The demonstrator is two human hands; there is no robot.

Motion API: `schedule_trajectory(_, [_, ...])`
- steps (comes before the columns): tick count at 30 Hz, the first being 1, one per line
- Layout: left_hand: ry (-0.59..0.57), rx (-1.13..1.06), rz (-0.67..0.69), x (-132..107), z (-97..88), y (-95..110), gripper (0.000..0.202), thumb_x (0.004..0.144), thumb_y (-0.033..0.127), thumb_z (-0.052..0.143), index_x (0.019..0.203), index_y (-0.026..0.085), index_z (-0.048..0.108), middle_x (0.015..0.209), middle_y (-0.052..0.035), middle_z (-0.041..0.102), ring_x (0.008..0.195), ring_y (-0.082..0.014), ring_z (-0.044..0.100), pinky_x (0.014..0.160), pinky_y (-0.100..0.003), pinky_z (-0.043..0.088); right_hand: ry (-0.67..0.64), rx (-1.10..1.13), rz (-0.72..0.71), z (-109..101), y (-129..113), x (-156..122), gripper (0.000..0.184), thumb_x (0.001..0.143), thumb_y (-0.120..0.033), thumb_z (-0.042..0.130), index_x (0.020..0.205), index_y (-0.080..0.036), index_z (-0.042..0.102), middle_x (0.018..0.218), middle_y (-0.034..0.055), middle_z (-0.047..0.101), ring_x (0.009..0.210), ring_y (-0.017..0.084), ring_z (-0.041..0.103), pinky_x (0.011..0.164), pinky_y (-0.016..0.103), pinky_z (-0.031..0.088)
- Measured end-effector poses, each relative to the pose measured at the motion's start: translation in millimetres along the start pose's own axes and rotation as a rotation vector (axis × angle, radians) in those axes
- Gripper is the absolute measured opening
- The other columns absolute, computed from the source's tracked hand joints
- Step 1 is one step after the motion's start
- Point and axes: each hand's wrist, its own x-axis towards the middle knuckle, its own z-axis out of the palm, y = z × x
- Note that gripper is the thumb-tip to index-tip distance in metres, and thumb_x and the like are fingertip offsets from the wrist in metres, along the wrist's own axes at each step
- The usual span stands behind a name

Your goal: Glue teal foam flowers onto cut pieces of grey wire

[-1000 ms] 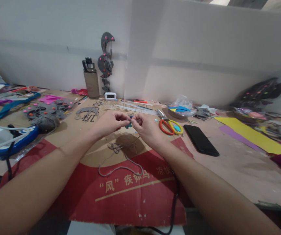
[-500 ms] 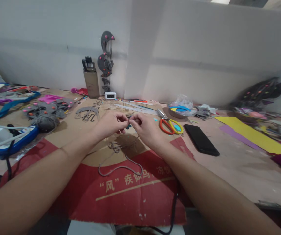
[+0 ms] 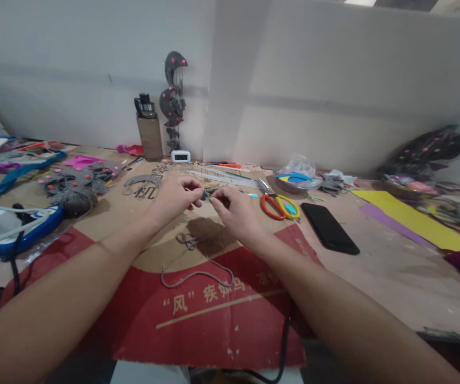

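My left hand (image 3: pixel 177 198) is closed in a pinch at a small dark teal piece (image 3: pixel 205 196), whose kind is too small to tell. Just to its right, my right hand (image 3: pixel 235 212) has thumb and forefinger pressed together. Whatever those fingertips hold is hidden. A narrow gap separates the two hands, which are above the cardboard sheet (image 3: pixel 214 330). Below them, a length of grey yarn (image 3: pixel 198 274) lies in loops on the cardboard.
Scissors (image 3: pixel 273 207) with red and yellow handles and a black phone (image 3: pixel 329 228) lie at the right. A bottle (image 3: pixel 150 136) and a small white clock (image 3: pixel 181 156) stand at the back. A grey yarn ball (image 3: pixel 76 199) sits left, near a blue-and-white device (image 3: pixel 30 234).
The hands have drawn slightly apart, my left hand moving left. Fingertips that met before now have a gap between them. The yarn loops on the cardboard look nearly the same.
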Motion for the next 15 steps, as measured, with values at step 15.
schedule_trajectory(15, [0.587,-0.644,-0.012,30.8,-85.4,-11.6,0.011,0.075,0.022,0.063,0.079,0.019,0.052,0.064,0.0074,0.06,0.065,-0.0072,0.059,0.052,-0.018,0.039,-0.076,0.4,0.072,-23.0,-26.5,-0.6,0.026,0.086,-0.041,0.048,0.088,-0.02,0.063,0.075,0.001,0.059,0.063,0.011,0.047,0.056,0.024,0.037])
